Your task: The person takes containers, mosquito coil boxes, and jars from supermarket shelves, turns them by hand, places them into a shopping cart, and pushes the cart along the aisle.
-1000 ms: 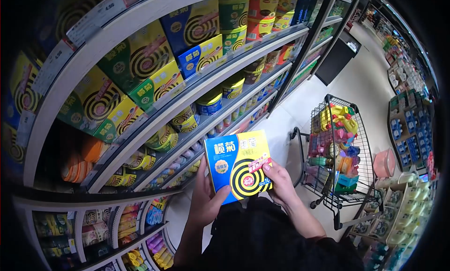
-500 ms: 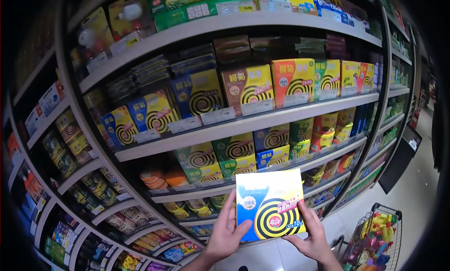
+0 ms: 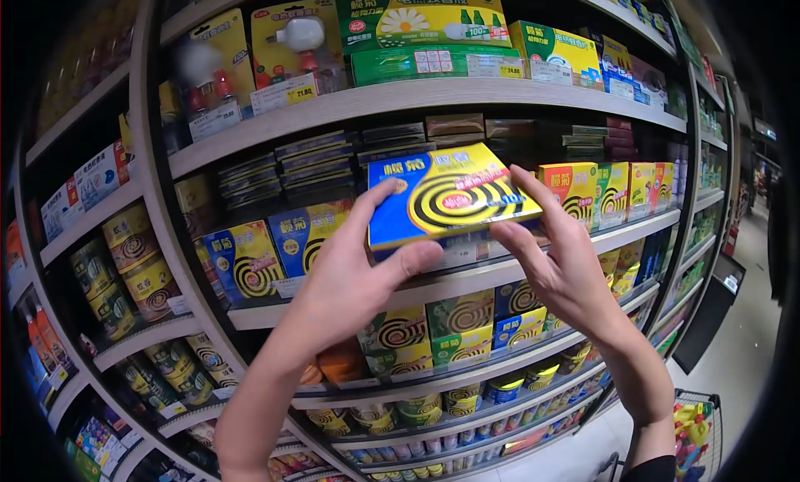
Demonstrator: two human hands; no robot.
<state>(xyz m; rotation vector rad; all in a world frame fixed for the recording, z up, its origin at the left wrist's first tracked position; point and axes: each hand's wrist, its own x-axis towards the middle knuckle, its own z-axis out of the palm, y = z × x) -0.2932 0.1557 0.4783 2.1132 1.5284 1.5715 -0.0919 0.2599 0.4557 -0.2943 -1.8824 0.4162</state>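
A blue and yellow mosquito coil box [image 3: 454, 190] with a black spiral on its face is held in front of the middle shelf, tilted back. My left hand [image 3: 354, 261] grips its left side, thumb along the front lower edge. On the right, my right hand [image 3: 554, 244] holds the opposite side, thumb at the lower corner. Behind and to the left stand similar blue and yellow boxes [image 3: 246, 261] on the same shelf. An orange and yellow box [image 3: 569, 190] stands to the right, beyond my right fingers. The held box hides part of the shelf.
Above runs a shelf edge [image 3: 417, 96] with a green mosquito liquid box [image 3: 425, 19] over it. Lower shelves carry coil boxes [image 3: 462, 346] and round tins [image 3: 504, 390]. A loaded shopping cart [image 3: 698, 432] stands at lower right, beside the aisle floor.
Both hands have lifted the mosquito coil box from low in view up to the middle shelf, and it has tipped from facing me to lying flatter. The view has shifted upward.
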